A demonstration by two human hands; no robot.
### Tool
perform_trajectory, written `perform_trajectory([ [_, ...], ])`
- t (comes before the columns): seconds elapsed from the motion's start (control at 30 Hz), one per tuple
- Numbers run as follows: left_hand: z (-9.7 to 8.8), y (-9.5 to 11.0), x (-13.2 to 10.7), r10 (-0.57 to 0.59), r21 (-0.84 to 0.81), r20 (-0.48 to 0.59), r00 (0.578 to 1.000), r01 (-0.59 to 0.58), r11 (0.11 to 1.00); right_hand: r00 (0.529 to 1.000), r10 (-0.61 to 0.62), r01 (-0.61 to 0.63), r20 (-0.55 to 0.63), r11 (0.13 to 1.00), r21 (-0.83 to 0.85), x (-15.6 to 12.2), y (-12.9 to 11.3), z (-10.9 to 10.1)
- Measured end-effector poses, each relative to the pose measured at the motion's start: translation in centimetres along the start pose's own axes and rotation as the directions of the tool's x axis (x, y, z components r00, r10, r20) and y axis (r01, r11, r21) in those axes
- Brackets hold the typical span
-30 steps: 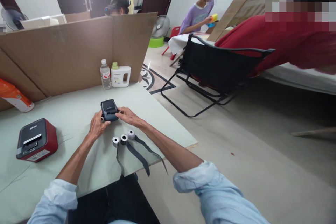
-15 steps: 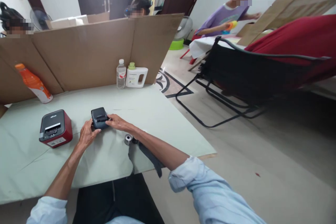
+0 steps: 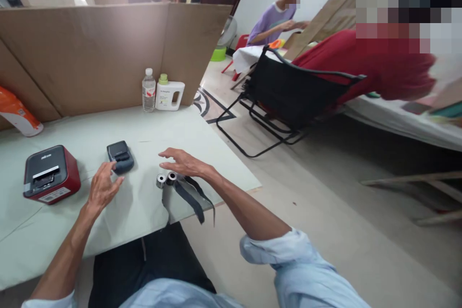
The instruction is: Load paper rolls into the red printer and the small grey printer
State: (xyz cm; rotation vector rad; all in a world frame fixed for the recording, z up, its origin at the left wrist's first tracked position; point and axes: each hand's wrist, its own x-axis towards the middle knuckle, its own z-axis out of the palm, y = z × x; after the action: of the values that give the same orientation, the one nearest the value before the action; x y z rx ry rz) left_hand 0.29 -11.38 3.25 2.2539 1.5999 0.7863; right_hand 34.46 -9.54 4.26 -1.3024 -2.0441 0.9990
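Note:
A small dark handheld printer (image 3: 121,158) lies on the pale green table. My left hand (image 3: 101,185) is just at its near left edge, thumb and fingers apart, holding nothing; whether a fingertip touches it I cannot tell. To the right, my right hand (image 3: 182,161) hovers open above the table, fingers stretched out and empty. Just below that hand stand two small rolls, a left roll (image 3: 160,181) and a right roll (image 3: 172,178). Dark strips (image 3: 189,202) trail from them over the table's front edge. A red and black boxy printer (image 3: 52,173) sits at the left.
Along the back, a cardboard screen (image 3: 108,57) borders the table (image 3: 83,236). Before it stand an orange bottle (image 3: 19,110), a clear water bottle (image 3: 148,90) and a white jug (image 3: 169,94). Beyond the right edge are a black folding chair (image 3: 288,96) and other people.
Both hands have let go of the small printer, which now lies on the table. My right hand has moved right, toward the rolls. The view has turned to the right.

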Motion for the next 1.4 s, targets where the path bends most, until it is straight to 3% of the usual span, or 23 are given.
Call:
perform_trajectory([
  [0.17,4.0,4.3,-0.6,0.184,-0.197,0.214,0.959,-0.142,0.97,0.99,0.138,-0.138,0.005,0.99,0.015,-5.4,2.2,-1.9],
  [0.3,7.1,6.6,0.7,0.225,-0.279,0.314,0.922,-0.137,0.951,0.996,0.08,-0.077,-0.031,0.994,0.074,-6.7,3.5,-0.6],
  [0.43,8.1,8.1,1.8,0.224,-0.324,0.343,0.912,-0.109,0.94,0.986,0.043,-0.035,-0.159,0.998,0.053,-6.8,3.7,1.1],
  [0.63,8.6,9.5,2.9,0.255,-0.351,0.387,0.886,-0.114,0.929,0.965,0.084,-0.093,-0.25,0.995,-0.025,-7.8,3.4,1.5],
  [0.8,9.1,9.9,3.5,0.271,-0.357,0.415,0.868,-0.119,0.926,0.967,0.077,-0.091,-0.243,0.995,-0.049,-8.3,3.9,1.3],
  [0.97,8.8,9.3,3.0,0.245,-0.372,0.414,0.876,-0.083,0.925,0.968,0.076,-0.09,-0.238,0.995,-0.045,-8.4,3.8,1.0],
  [1.13,7.5,7.8,2.1,0.234,-0.345,0.366,0.901,-0.103,0.933,0.964,0.002,-0.031,-0.268,0.994,-0.106,-7.9,2.5,0.2],
  [1.27,5.9,6.7,1.3,0.273,-0.304,0.28,0.92,-0.185,0.934,0.974,-0.091,0.05,-0.209,0.98,-0.194,-4.3,1.7,0.1],
  [1.4,3.9,6.5,0.6,0.287,-0.27,0.169,0.943,-0.236,0.933,0.997,-0.07,0.07,0.013,0.936,-0.345,2.6,0.7,0.7],
])
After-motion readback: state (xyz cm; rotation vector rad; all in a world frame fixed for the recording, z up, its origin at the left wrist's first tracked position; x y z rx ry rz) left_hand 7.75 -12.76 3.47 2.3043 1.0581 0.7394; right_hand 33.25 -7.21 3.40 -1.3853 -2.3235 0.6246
